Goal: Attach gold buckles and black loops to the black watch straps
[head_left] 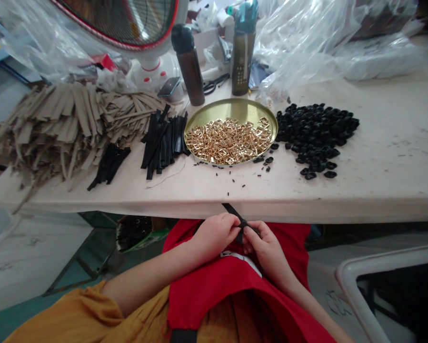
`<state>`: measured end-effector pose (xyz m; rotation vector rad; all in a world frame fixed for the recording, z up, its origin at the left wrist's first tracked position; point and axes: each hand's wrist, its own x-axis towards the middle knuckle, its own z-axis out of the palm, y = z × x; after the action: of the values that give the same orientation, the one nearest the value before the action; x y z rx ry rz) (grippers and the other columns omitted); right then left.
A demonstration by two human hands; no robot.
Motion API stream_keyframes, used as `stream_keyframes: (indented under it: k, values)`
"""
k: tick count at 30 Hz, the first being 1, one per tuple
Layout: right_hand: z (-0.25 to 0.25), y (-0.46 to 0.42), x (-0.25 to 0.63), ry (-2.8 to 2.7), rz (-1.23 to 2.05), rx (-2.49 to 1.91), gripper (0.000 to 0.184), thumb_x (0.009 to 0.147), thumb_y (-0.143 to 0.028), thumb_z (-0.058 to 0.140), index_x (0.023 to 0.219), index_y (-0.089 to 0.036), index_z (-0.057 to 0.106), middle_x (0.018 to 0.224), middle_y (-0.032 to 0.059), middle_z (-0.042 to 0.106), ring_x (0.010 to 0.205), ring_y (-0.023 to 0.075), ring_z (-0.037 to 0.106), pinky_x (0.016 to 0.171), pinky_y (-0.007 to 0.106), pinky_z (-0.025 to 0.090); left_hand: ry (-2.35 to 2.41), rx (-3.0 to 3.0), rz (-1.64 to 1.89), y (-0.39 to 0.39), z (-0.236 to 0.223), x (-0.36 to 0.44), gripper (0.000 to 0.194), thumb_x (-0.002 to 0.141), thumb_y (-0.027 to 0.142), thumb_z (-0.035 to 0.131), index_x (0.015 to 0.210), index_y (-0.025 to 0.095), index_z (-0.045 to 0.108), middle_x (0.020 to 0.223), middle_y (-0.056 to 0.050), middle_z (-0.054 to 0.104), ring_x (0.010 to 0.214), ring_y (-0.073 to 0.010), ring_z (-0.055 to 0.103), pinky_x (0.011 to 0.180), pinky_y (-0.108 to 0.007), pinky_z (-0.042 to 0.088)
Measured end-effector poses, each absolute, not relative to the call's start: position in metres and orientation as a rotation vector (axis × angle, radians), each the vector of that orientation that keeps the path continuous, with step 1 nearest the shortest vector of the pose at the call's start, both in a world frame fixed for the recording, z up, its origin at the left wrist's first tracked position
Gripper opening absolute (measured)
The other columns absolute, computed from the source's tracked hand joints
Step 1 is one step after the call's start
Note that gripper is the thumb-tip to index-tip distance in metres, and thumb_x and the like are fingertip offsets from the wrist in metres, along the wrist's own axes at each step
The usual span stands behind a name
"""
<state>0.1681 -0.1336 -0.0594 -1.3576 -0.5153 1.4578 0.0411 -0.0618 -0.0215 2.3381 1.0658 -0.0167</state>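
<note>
Over the red apron in my lap, my left hand [221, 232] and my right hand [262, 240] meet, both closed on one black strap [231, 208]. Its flat end sticks out beyond my left fingers toward the table edge. Between the fingertips the strap is folded or has a small black piece on it; the fingers hide the details. On the table ahead, a round gold tray [249, 108] holds many gold metal buckles [231, 143]. Black strips [165, 143] lie left of the tray, and a heap of small black loops [315, 133] lies right of it.
Bundles of beige strips [56, 128] cover the table's left side, with a small black bundle [109, 163] nearby. Behind stand a fan [128, 24], a dark bottle [190, 66], a taller bottle [243, 57] and scissors [215, 85]. A white-rimmed bin [353, 286] is at lower right.
</note>
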Motion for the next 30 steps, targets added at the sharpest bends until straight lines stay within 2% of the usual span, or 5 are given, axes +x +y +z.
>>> stream_keyframes:
  k: [6,14,21,30]
  values:
    - [-0.056,-0.130,0.163,-0.459,1.480,-1.354,0.028,0.069,-0.041,0.059,0.079,-0.019,0.044,0.048,-0.0083,0.048,0.037,0.0067,0.040,0.038,0.021,0.034,1.124,2.317,-0.024,-0.061,-0.031,0.045,0.011,0.080,0.022,0.046,0.082,0.017,0.055,0.080,-0.002,0.061,0.072,-0.0147,0.055,0.065,-0.023,0.042]
    - [-0.076,-0.135,0.160,-0.678,1.371,-1.520,0.030,0.074,-0.044,0.054,0.088,-0.019,0.048,0.052,-0.0056,0.049,0.043,0.0111,0.045,0.042,0.024,0.038,1.240,2.236,-0.013,-0.064,-0.033,0.048,0.009,0.076,0.022,0.047,0.079,0.017,0.054,0.075,-0.002,0.060,0.067,-0.0153,0.054,0.061,-0.024,0.041]
    - [-0.078,-0.139,0.177,-0.944,1.361,-1.623,0.019,0.073,-0.038,0.056,0.070,-0.019,0.051,0.056,-0.0020,0.054,0.050,0.0136,0.049,0.046,0.024,0.038,1.125,2.123,-0.030,-0.065,-0.028,0.042,0.011,0.073,0.023,0.049,0.076,0.017,0.058,0.071,-0.001,0.060,0.063,-0.0127,0.052,0.058,-0.021,0.039]
    - [-0.062,-0.142,0.181,-0.950,1.420,-1.585,0.019,0.068,-0.037,0.059,0.065,-0.019,0.052,0.051,-0.0031,0.053,0.045,0.0117,0.045,0.044,0.024,0.035,1.034,1.629,0.076,-0.066,-0.028,0.033,0.016,0.072,0.024,0.049,0.078,0.013,0.060,0.066,0.002,0.057,0.059,-0.0092,0.049,0.054,-0.018,0.038]
